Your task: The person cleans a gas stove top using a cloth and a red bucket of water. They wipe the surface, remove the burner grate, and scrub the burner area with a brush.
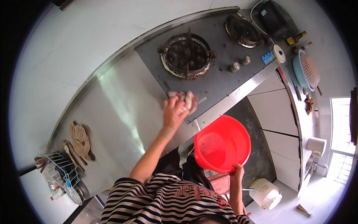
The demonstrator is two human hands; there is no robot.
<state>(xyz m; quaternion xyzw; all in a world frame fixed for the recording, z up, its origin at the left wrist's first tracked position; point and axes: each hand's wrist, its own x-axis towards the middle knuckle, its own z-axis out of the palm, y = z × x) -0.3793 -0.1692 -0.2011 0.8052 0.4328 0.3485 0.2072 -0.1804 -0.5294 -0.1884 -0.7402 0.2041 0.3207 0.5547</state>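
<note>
My left hand (174,113) presses a crumpled, pink-edged cloth (188,101) onto the near left corner of the dark gas cooktop (221,81). My fingers are bent over the cloth. Lower right, my right hand (237,171) grips the rim of a red plastic basin (236,134). The basin tilts below the counter's front edge, with what looks like water and dark specks in its bottom. Beyond the cloth sits a grimy burner (186,56) with a rusty pan support. Loose dark crumbs lie on the cooktop near the two control knobs (235,66).
A second burner (242,31) is at the far right. The steel counter (120,98) runs left to a tan rag (80,137) and a wire rack (63,168). A blue bowl with a pink colander (310,70) stands right. A whitish bucket (264,193) is on the floor.
</note>
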